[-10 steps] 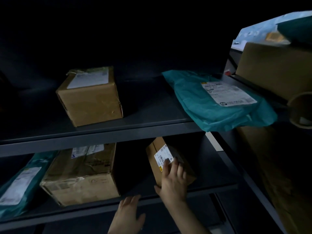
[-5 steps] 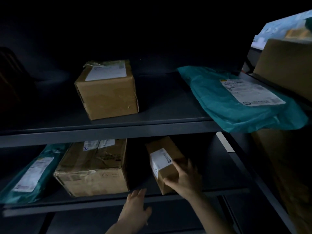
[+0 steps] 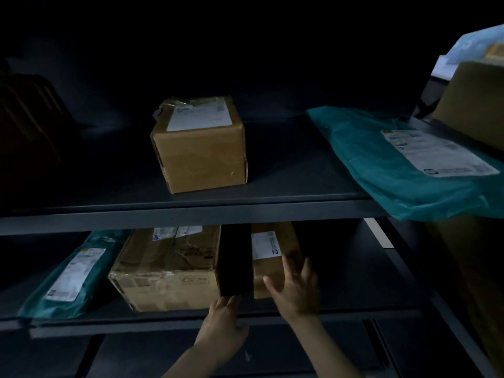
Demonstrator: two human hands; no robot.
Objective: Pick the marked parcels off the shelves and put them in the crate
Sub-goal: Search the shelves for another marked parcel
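A small brown cardboard parcel with a white label stands on the lower shelf. My right hand lies against its front and right side, fingers spread and nearly straight. My left hand rests on the lower shelf's front edge, its fingertips just in front of the dark gap left of the parcel. No crate is in view.
On the lower shelf also lie a large taped cardboard box and a teal mailer bag. The upper shelf carries a brown box and a teal mailer bag overhanging its edge. More boxes stand at right.
The small parcel has turned more upright and square to the shelf. My right hand slid from its front corner to its right side. My left hand moved up to the shelf edge.
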